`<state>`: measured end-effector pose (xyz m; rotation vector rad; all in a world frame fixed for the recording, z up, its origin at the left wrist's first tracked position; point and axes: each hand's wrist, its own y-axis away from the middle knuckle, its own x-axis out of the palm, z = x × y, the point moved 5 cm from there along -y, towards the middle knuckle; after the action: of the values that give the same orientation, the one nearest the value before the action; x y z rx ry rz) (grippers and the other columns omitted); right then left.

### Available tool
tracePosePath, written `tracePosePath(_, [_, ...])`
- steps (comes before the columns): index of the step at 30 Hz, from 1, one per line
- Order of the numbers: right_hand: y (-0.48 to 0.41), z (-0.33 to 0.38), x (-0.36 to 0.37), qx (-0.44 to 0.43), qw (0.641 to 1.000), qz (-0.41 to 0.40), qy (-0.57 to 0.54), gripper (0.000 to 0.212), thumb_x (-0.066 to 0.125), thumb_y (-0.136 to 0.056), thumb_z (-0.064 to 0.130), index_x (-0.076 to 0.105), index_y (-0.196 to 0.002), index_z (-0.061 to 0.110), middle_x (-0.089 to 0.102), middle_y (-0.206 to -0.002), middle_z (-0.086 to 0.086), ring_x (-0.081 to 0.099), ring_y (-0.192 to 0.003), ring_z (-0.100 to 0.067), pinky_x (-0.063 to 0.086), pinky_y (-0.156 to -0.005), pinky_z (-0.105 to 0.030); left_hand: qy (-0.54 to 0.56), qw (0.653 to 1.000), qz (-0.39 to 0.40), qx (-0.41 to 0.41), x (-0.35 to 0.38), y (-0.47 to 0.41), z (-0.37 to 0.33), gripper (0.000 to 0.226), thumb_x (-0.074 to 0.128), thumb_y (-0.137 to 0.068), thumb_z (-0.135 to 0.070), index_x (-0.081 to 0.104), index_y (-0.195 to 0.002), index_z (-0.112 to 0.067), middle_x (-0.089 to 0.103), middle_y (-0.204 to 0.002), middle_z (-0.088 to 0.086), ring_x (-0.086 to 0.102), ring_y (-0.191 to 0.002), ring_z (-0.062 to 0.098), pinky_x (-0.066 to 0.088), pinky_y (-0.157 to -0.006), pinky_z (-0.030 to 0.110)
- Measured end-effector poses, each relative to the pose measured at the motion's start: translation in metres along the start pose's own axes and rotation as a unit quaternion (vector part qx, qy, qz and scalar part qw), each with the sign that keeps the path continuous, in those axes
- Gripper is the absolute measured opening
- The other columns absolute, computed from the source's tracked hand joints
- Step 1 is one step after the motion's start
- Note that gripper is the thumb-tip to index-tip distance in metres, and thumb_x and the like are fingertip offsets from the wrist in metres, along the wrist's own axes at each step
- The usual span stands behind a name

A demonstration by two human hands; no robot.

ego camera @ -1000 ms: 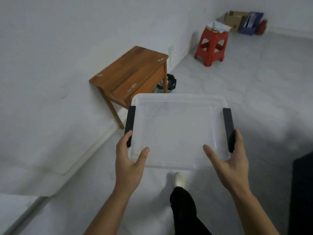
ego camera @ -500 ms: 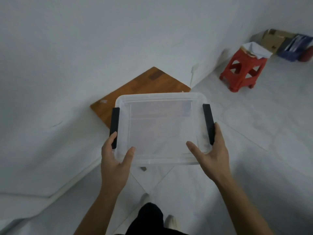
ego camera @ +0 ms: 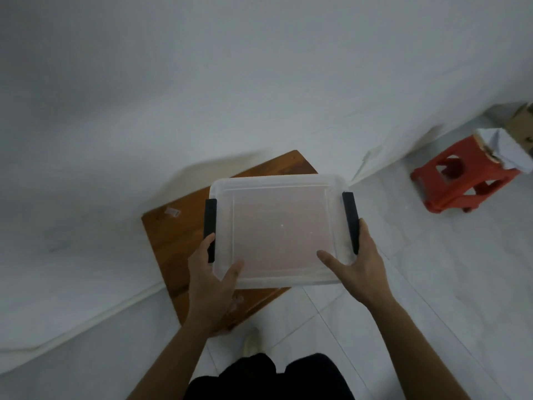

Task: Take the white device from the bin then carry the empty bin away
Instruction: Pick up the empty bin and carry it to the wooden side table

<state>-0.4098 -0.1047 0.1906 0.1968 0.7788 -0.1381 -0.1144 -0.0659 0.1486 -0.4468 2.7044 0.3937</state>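
A clear plastic bin with black side handles is held level in front of me, above a small wooden table. Nothing lies inside the bin. My left hand grips its near left corner by the black handle, thumb over the rim. My right hand grips the near right corner by the other handle, thumb inside the rim. The white device is not in view.
The wooden table stands against a white wall, with a small clear scrap on its top. A red plastic stool with paper on it stands at the right, a cardboard box behind it. The floor is pale tile.
I have walked closer to the table. The bin now hangs over the tabletop, and the stool has slid toward the right edge of the view. Both hands kept their grip.
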Motion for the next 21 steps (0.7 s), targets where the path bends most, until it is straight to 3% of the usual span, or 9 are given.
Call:
tracePosePath(3, [-0.046, 0.004, 0.019, -0.005, 0.999, 0.037, 0.000, 0.106, 0.079, -0.070, 0.060, 0.020, -0.154, 0.031, 0.049, -0.142, 0.003, 0.053, -0.118, -0.016, 0.054, -0.093, -0.050, -0.010, 0.999, -0.007, -0.033, 0.010, -0.028, 0.001, 0.080, 0.076, -0.084, -0.036, 0.031, -0.150, -0.031, 0.035, -0.149, 0.003, 0.041, -0.132, 0.021, 0.042, -0.108, 0.046])
tracePosePath(7, [-0.105, 0.003, 0.059, -0.016, 0.993, 0.110, 0.039, 0.119, 0.066, -0.059, 0.085, 0.013, -0.154, 0.037, 0.046, -0.145, 0.003, 0.052, -0.128, -0.025, 0.055, -0.094, -0.057, -0.020, 0.995, -0.048, -0.082, 0.013, -0.056, 0.009, 0.080, 0.072, -0.087, -0.036, 0.027, -0.153, -0.028, 0.031, -0.154, 0.006, 0.040, -0.132, 0.022, 0.039, -0.107, 0.046])
tracePosePath(11, [-0.154, 0.016, 0.095, -0.061, 0.978, 0.194, 0.035, 0.119, 0.068, -0.060, 0.085, 0.014, -0.154, 0.035, 0.044, -0.147, 0.004, 0.050, -0.131, -0.023, 0.054, -0.096, -0.054, -0.029, 0.986, -0.090, -0.136, 0.017, -0.071, 0.024, 0.092, 0.074, -0.082, -0.045, 0.021, -0.155, -0.026, 0.024, -0.155, 0.008, 0.039, -0.122, 0.020, 0.041, -0.100, 0.043])
tracePosePath(13, [-0.174, 0.025, 0.103, -0.085, 0.969, 0.231, 0.037, 0.119, 0.067, -0.065, 0.082, 0.009, -0.156, 0.033, 0.037, -0.154, 0.001, 0.045, -0.136, -0.024, 0.050, -0.103, -0.052, -0.058, 0.983, -0.089, -0.148, 0.023, -0.078, 0.025, 0.106, 0.075, -0.075, -0.059, 0.013, -0.156, -0.030, 0.013, -0.158, 0.000, 0.039, -0.132, 0.030, 0.044, -0.103, 0.050])
tracePosePath(16, [-0.199, 0.027, 0.115, -0.097, 0.952, 0.285, 0.056, 0.119, 0.062, -0.073, 0.079, -0.009, -0.157, 0.034, 0.015, -0.166, 0.002, 0.033, -0.146, -0.027, 0.039, -0.110, -0.048, -0.137, 0.978, -0.082, -0.134, 0.035, -0.097, 0.023, 0.114, 0.066, -0.074, -0.072, -0.003, -0.157, -0.035, -0.009, -0.163, -0.015, 0.024, -0.148, 0.034, 0.041, -0.107, 0.058])
tracePosePath(21, [-0.226, 0.029, 0.129, -0.112, 0.940, 0.313, 0.073, 0.120, 0.051, -0.071, 0.086, -0.024, -0.152, 0.040, 0.001, -0.169, 0.000, 0.026, -0.149, -0.033, 0.039, -0.111, -0.058, -0.185, 0.969, -0.076, -0.147, 0.039, -0.124, 0.021, 0.114, 0.058, -0.077, -0.075, -0.013, -0.157, -0.034, -0.019, -0.166, -0.008, 0.017, -0.151, 0.036, 0.039, -0.110, 0.058])
